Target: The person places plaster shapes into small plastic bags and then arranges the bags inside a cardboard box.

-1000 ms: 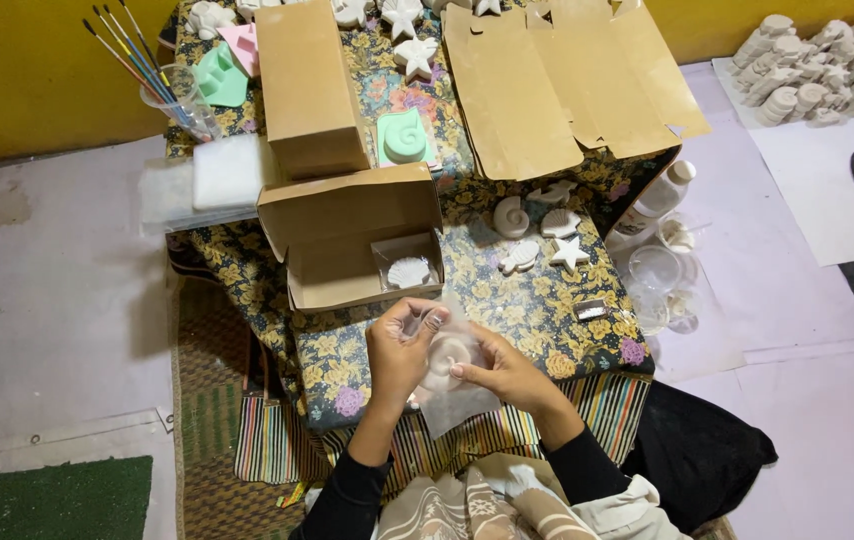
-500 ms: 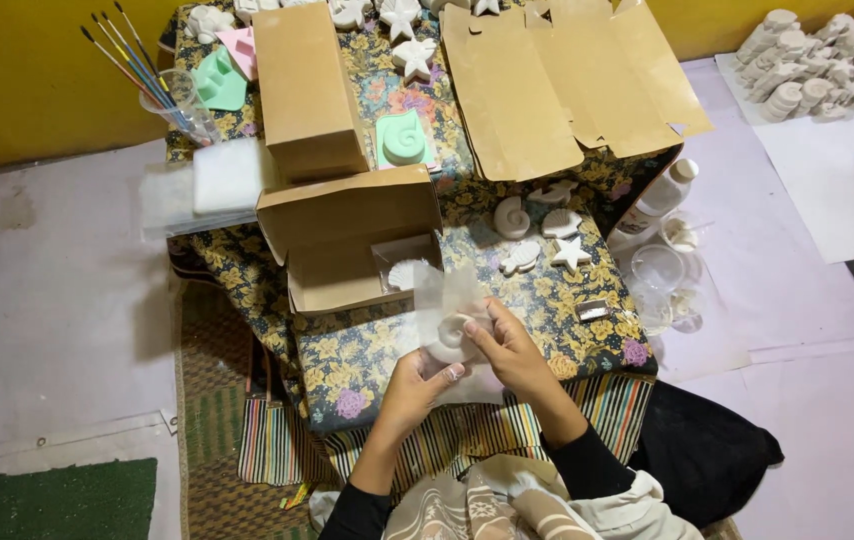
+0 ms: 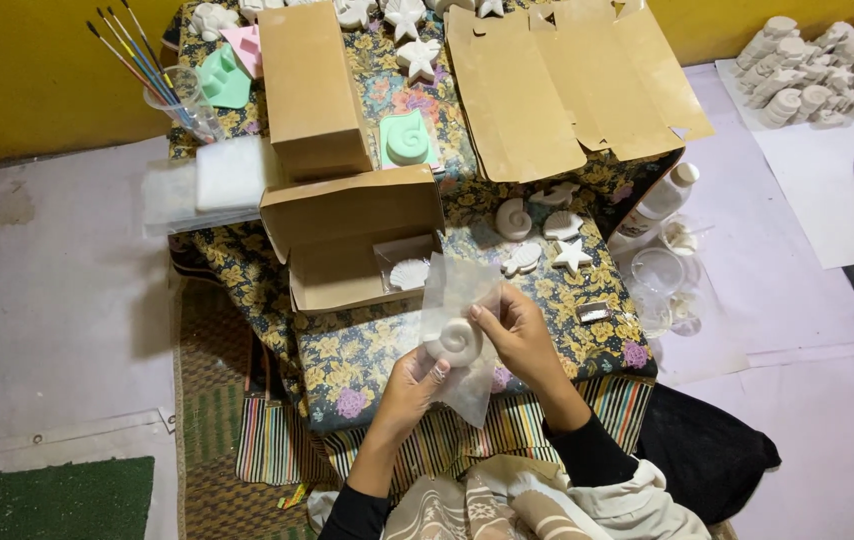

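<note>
Shell cast (image 3: 454, 341), white and spiral, pinched against a clear plastic bag (image 3: 462, 330) just above the worktop (image 3: 367, 350), between both hands. Left hand (image 3: 412, 385) cupped under it, thumb on the rim; right hand (image 3: 519, 332) closed on the bag's edge beside it. Open cardboard box (image 3: 347, 245) just beyond the left hand, smaller white casts (image 3: 542, 235) beyond the right. Likely brittle, so could chip if slipped from thin, slick film; bag could tear if tugged over the rim.
</note>
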